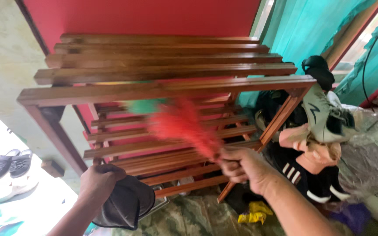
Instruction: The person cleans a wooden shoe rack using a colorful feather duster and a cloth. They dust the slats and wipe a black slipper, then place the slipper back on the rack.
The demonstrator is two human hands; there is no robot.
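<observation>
right hand: your right hand is fisted tight around the handle end of a feather duster, so it's holding that, no doubt about it.
duster: red feathers with a green bit at the far tip, all motion-blurred. It's poking in between the slats of the middle shelves, angled up and to the left from your fist.
left hand: your left hand is lower down, closed on a dark grey cloth that droops under your knuckles. Can't tell exactly how the fingers wrap it, but it's gripped.
rack: wooden slatted shoe rack, brown, several tiers, right in front of you. Red wall behind it.
right of the rack: a heap of shoes, with a white and black sneaker on top, a black shoe above it by the rack's corner post, and a pinkish one underneath.
floor: something yellow crumpled near the rack's front leg, just under your right wrist.
far left: a pair of black sandals well apart from everything, out in the bright patch.
back right: teal curtain.
</observation>
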